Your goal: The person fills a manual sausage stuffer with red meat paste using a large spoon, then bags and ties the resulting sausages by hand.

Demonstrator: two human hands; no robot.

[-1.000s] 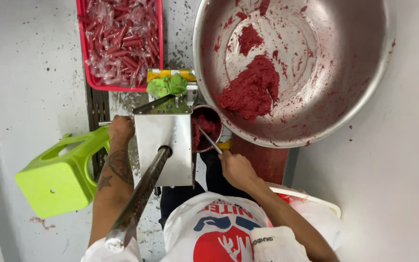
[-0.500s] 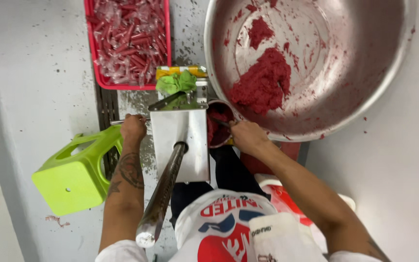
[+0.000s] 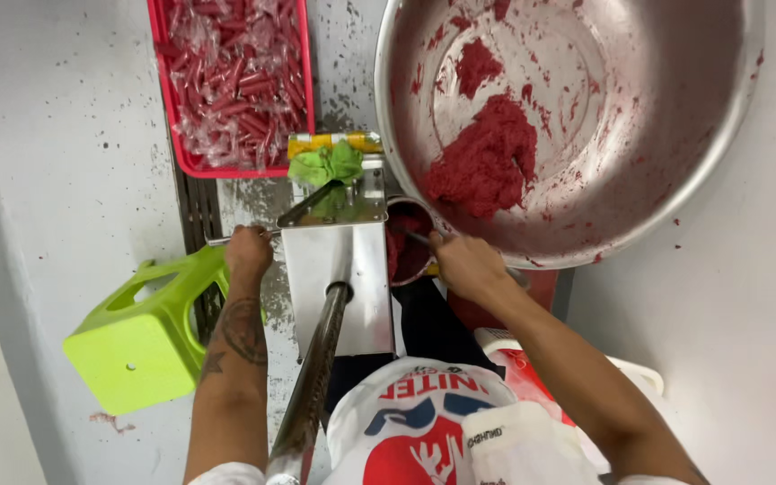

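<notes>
- The left hand (image 3: 249, 251) is closed around a thin metal rod (image 3: 217, 240) at the side of a steel press (image 3: 339, 269).
- The right hand (image 3: 464, 265) pinches a small tool handle that dips into a cup of red paste (image 3: 406, 247) just beside the press.
- A large steel bowl (image 3: 675, 162) holds a mound of red paste; a red tray (image 3: 168, 99) of wrapped red sticks lies beyond, a green stool (image 3: 136, 337) to the left.

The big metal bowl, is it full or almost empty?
Almost empty: the big metal bowl holds only one heap of red paste and smears; most of its bottom shows bare.
</notes>
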